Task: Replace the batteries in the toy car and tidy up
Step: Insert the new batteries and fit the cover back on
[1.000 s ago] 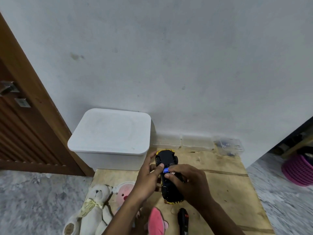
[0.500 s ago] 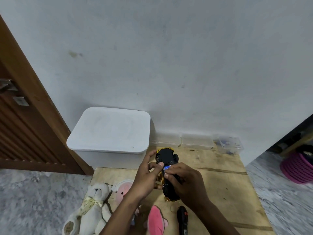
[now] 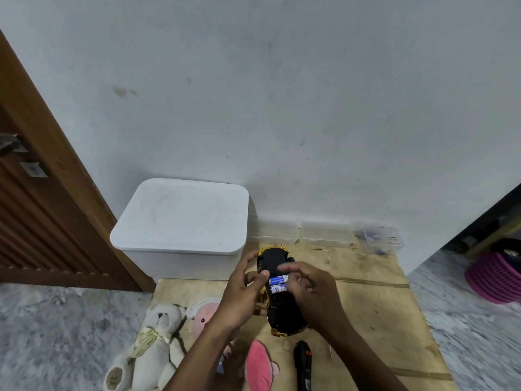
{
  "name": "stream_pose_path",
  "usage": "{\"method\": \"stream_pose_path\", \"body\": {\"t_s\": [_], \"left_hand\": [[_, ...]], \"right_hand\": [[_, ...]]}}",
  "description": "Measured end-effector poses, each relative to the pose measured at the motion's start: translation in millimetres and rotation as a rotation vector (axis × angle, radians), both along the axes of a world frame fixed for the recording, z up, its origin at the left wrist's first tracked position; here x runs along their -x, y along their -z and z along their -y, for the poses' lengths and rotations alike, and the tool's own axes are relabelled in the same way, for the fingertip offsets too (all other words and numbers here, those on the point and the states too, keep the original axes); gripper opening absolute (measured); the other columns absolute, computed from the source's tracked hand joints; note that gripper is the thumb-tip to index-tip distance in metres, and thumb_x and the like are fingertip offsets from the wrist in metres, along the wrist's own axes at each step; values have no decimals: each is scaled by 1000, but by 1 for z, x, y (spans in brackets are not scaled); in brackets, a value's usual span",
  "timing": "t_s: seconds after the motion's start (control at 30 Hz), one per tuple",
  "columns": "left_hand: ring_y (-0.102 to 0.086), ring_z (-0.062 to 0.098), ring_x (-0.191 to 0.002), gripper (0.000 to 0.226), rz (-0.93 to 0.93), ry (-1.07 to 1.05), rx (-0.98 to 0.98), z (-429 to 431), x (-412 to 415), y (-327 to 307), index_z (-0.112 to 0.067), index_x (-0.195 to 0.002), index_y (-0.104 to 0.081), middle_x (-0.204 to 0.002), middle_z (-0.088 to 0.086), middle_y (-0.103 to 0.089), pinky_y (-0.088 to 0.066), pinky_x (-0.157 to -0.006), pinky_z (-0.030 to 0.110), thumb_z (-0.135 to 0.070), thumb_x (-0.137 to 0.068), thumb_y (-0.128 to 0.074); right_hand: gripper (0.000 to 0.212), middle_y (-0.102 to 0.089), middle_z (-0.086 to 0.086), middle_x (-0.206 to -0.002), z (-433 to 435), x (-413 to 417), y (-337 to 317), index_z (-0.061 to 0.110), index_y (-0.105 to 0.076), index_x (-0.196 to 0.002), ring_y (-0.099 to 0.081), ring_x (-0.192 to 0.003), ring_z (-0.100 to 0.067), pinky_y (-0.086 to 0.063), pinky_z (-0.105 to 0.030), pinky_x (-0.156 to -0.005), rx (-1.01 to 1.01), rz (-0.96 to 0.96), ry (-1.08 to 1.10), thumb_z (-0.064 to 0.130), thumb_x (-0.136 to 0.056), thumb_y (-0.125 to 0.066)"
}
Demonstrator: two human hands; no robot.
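Toy car (image 3: 285,316): upside down, black underside up with gold trim at both ends, held just above the wooden board (image 3: 372,311), between the two hands.
Batteries (image 3: 278,284): two blue-and-white cells lie side by side across the open bay in the middle of the car's underside.
Left hand (image 3: 242,296): grips the car's left side with the fingers bent round it; the thumb (image 3: 264,275) rests at the left end of the upper cell.
Right hand (image 3: 314,296): lies over the car's right side with the fingers bent (they are blurred); one finger (image 3: 287,268) reaches across the car just above the cells. I cannot tell whether it pinches the cells or only presses on them.
Black handle (image 3: 303,365): lies on the board near the front edge, just below the car, with red marks on it.
White box (image 3: 180,218): lid on, at the board's far left corner against the wall.
Clear tubs (image 3: 327,236): a row along the wall to the right of the box; the rightmost (image 3: 379,240) has small bits inside.
Teddy bear (image 3: 158,334): cream, on its back at the board's left edge, a ribbon round its neck.
Pink plush (image 3: 203,314): just beside the bear, partly under the left forearm.
Pink slipper-like piece (image 3: 258,365): near the front edge, left of the black handle.
Door (image 3: 36,215): brown wood, far left.
Pink basket (image 3: 497,279): on the floor, far right, well apart from the board.
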State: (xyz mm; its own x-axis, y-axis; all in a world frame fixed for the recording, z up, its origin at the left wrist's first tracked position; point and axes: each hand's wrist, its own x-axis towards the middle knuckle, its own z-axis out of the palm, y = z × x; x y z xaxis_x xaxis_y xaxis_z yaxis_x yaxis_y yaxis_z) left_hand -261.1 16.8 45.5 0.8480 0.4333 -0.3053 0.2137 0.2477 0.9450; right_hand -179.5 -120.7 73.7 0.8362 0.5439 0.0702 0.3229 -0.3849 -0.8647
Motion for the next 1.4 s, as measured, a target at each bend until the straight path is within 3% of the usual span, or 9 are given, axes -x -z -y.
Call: {"method": "stream_pose_path", "body": {"t_s": [0.1, 0.27, 0.43, 0.63, 0.8, 1.07, 1.23, 1.33, 1.4], "left_hand": [[-72, 27, -83, 37, -13, -34, 21, -1, 1, 1, -43, -133, -50, -106, 11, -73, -57, -61, 36, -22, -103, -56], [-74, 27, -82, 37, -17, -36, 58, -1, 1, 0, -41, -135, -50, -105, 8, -74, -61, -63, 42, -23, -103, -56], [-73, 22, -73, 36, -8, -13, 84, 2, 0, -5, -39, -133, -51, -89, -1, -76, -57, -58, 35, -21, -103, -56], [-75, 28, -83, 36, -27, -10, 55, -3, 1, -7, -42, -133, -52, -105, 9, -74, -59, -63, 38, -23, -103, -55], [-75, 28, -81, 35, -16, -17, 75, -4, 1, -9, -40, -131, -54, -99, 7, -76, -60, -62, 40, -19, -103, -55], [-64, 33, -78, 36, 2, -55, 120, -7, 1, -6, -44, -128, -55, -110, 17, -72, -59, -70, 49, -18, -103, -54], [-63, 33, -77, 37, 11, -70, 126, -8, -1, -7, -42, -131, -53, -110, 17, -72, -61, -66, 46, -17, -104, -54], [-61, 32, -77, 37, 16, -85, 125, -9, -1, -8, -40, -133, -52, -107, 15, -74, -60, -64, 43, -17, -104, -52], [-61, 31, -76, 36, 18, -84, 127, -10, -2, -9, -40, -132, -52, -100, 10, -76, -60, -61, 40, -17, -104, -52]], "right_hand": [[41, -62, -4, -83, 3, -5, -13, 13, -62, -103, -51, -52, -5, -40, -19, -45, -303, -426, 25, 0, -68, -46], [59, -63, -6, -93, 1, -13, -13, 15, -54, -108, -56, -73, -14, -49, -26, -54, -406, -557, 27, -9, -54, -48], [56, -66, 1, -96, -4, -9, -5, 17, -56, -102, -62, -85, -11, -51, -22, -75, -300, -219, -4, -27, -71, -44], [29, -61, 11, -99, -10, 6, -3, 27, -61, -100, -60, -97, -2, -49, -16, -80, -173, 350, -150, 9, -94, -39], [53, -61, 4, -129, -9, 2, 2, 17, -63, -123, -53, -125, -4, -46, -21, -103, -124, 347, -172, -7, -78, -47], [80, -40, 11, -152, -2, -1, 15, 45, -43, -140, -36, -144, -10, -37, -36, -113, -187, 225, -71, 2, -75, -62], [68, -57, 16, -125, 0, -1, 18, 36, -53, -124, -59, -109, -4, -50, -19, -86, -158, 230, 94, 11, -70, -85], [54, -64, 20, -92, 2, 0, 18, 37, -56, -102, -61, -83, -9, -48, -16, -69, -170, 217, 176, 20, -65, -91], [47, -65, 23, -88, 2, 2, 18, 39, -57, -90, -62, -74, -10, -45, -12, -63, -192, 223, 198, 20, -64, -92]]}}
